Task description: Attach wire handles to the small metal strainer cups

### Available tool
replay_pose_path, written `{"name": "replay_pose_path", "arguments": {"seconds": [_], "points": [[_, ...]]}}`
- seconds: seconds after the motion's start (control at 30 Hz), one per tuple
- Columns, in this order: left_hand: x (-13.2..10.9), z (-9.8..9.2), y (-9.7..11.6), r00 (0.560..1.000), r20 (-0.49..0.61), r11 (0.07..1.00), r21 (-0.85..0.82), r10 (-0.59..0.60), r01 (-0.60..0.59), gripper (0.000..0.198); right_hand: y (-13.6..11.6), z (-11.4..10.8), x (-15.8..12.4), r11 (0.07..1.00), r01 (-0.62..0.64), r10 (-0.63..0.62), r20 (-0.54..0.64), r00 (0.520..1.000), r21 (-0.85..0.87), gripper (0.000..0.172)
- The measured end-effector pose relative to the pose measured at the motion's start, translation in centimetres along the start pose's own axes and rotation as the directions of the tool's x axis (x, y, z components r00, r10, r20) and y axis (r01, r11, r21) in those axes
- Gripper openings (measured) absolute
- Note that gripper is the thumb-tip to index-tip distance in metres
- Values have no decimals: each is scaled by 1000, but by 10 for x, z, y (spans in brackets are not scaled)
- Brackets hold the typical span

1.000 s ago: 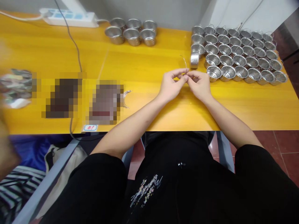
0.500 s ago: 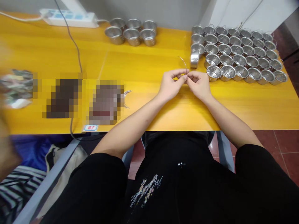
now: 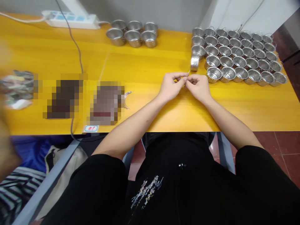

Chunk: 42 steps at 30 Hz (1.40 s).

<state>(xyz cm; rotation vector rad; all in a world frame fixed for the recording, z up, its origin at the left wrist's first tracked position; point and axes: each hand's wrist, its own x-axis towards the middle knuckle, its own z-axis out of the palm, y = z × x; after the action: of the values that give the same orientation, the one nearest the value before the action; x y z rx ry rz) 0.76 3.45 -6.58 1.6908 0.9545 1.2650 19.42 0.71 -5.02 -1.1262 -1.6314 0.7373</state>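
Note:
My left hand and my right hand meet over the table with fingertips pinched together. Between them is a thin metal wire; only a short end shows, and the fingers hide the rest. Just beyond the fingertips, a small metal cup lies on its side. To the right of my right hand stand rows of perforated metal cups, many with thin wires across or above their rims. More curved wires lie on the table to the left of my hands.
Several metal cups stand at the back of the yellow table. A white power strip with a grey cable is at the back left. Two pixelated rectangles and a crumpled pile lie left. Another person's blurred arm shows.
The wire's long curved end stood up above my fingers before; now only a short end shows, pointing toward the tipped cup. Both hands stay pinched in nearly the same place.

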Motion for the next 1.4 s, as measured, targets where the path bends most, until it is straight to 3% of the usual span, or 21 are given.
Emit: {"name": "replay_pose_path", "arguments": {"seconds": [0.3, 0.63, 0.87, 1.13, 1.4], "points": [[5, 9, -18, 996, -20, 994, -70, -91, 90, 16, 7, -1, 1, 995, -47, 54, 77, 996, -87, 38], [3, 9, -18, 997, -33, 996, -45, -74, 73, 17, 7, -3, 3, 997, -47, 54, 110, 992, -66, 40], [3, 5, -17, 997, -24, 995, -63, -79, 77, 18, 6, -2, 2, 997, -44, 53, 143, 988, -59, 56], [4, 4, -16, 997, -26, 994, -83, -70, 68, 21, 3, -3, 1, 999, -17, 25, 162, 986, -52, 53], [5, 5, -16, 997, -24, 992, -105, -70, 67, 19, -2, -3, 2, 997, -78, 70, 224, 972, 24, 81]]}}
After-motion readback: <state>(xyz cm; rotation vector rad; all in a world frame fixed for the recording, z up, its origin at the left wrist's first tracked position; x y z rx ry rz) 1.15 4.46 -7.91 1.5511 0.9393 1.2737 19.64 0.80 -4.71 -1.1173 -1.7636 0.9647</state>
